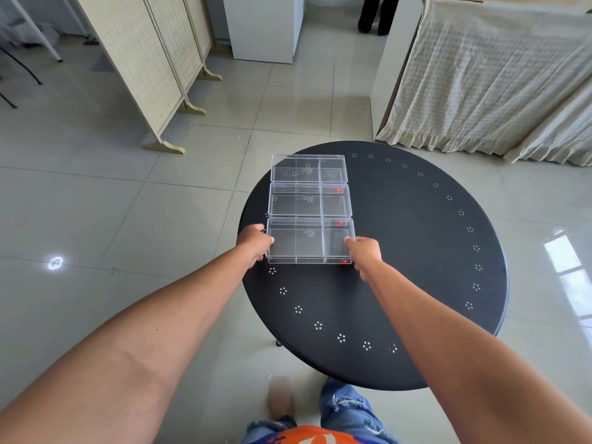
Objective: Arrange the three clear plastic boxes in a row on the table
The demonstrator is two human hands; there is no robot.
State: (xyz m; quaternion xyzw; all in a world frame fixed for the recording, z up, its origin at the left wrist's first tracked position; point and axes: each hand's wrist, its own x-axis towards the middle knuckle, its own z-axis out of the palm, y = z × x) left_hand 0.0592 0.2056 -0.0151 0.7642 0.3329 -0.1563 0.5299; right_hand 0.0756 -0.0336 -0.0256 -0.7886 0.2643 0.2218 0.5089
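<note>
The nearest clear rectangular plastic box [310, 241] sits toward nine o'clock on the round black worktop [416, 251], touching the middle clear box [309, 200], with the far clear box [308, 168] at twelve o'clock beyond. To finish well, nudge it squarely so the side edges line up. The left hand [256, 241] and right hand [365, 251] pinch its short ends, fingers curled, both arms stretched forward.

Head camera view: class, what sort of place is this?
Probably an indoor room set up as a workspace or studio: glossy tiled floor, folding screen, cloth-draped furniture, and a round black table holding three clear boxes.
</note>
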